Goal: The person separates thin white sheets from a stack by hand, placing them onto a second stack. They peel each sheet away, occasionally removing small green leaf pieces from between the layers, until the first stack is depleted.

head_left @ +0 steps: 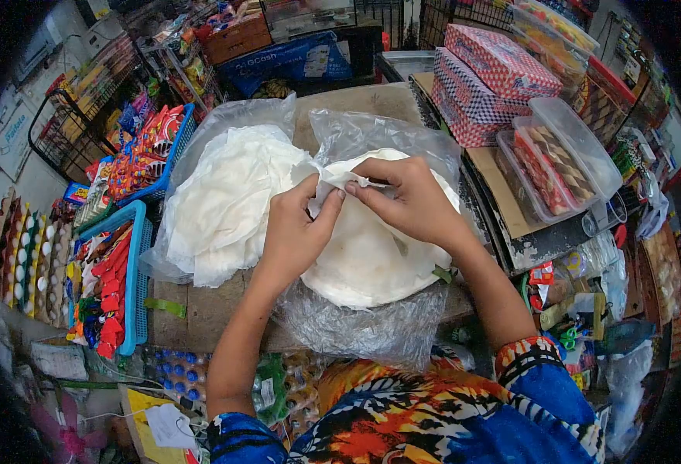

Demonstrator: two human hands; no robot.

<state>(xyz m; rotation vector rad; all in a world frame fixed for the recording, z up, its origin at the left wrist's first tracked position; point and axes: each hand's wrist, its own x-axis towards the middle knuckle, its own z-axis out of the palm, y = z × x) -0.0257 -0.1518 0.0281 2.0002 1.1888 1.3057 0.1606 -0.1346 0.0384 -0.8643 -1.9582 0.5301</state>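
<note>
Two piles of thin, round white wrapper sheets lie on clear plastic on the table. My left hand (302,216) and my right hand (406,193) meet above the right stack of wrappers (371,259), thumbs and fingertips pinching the raised edge of a thin wrapper sheet (331,178). Both hands are closed on that edge, close together. Left of them spreads the looser pile of wrappers (228,193), its sheets overlapping unevenly. Under the right stack, crumpled clear plastic (364,329) reaches the table's near edge.
Blue baskets of packaged snacks (143,278) stand at the left, with egg trays (27,255) beyond. Checked boxes (487,77) and clear plastic tubs (549,166) sit at the right. A green strip (164,307) lies on the wooden table (201,305). Bottles (182,375) are below.
</note>
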